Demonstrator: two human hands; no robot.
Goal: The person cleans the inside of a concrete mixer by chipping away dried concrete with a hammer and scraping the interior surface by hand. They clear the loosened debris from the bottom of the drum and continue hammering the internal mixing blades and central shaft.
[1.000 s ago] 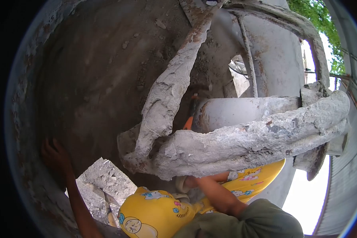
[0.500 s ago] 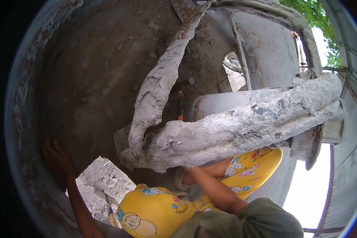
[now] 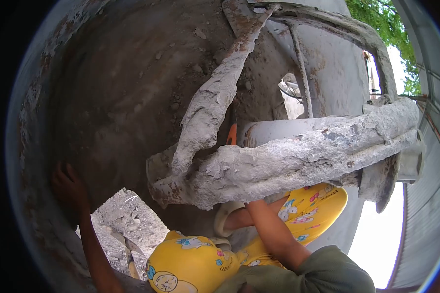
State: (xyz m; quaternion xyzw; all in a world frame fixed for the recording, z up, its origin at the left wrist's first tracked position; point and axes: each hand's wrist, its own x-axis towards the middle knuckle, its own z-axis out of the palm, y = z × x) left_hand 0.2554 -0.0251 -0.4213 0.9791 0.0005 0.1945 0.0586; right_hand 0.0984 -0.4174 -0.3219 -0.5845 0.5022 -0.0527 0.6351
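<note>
My left hand [image 3: 69, 188] rests with fingers apart against the dusty curved wall [image 3: 107, 117] of a big metal drum. My right forearm [image 3: 271, 224] reaches beneath a thick arm crusted with hardened cement [image 3: 298, 161], which hides the right hand and whatever it may hold. Just beyond that crusted arm, a flat orange piece [image 3: 232, 134] shows, with a thin dark part rising from it. Its full shape is hidden, and I cannot see whether my right hand holds it.
A slanting cement-coated bar [image 3: 210, 102] crosses in front of me. Below left, a square opening [image 3: 127, 215] shows rubble outside. My bent legs in yellow patterned trousers [image 3: 190, 259] sit under the crusted arm. A grey pipe [image 3: 278, 129] lies behind it, near a smaller hole [image 3: 291, 95].
The orange piece has moved up and shows more. My right forearm has shifted slightly right. The view has shifted a little; my left hand stays on the wall.
</note>
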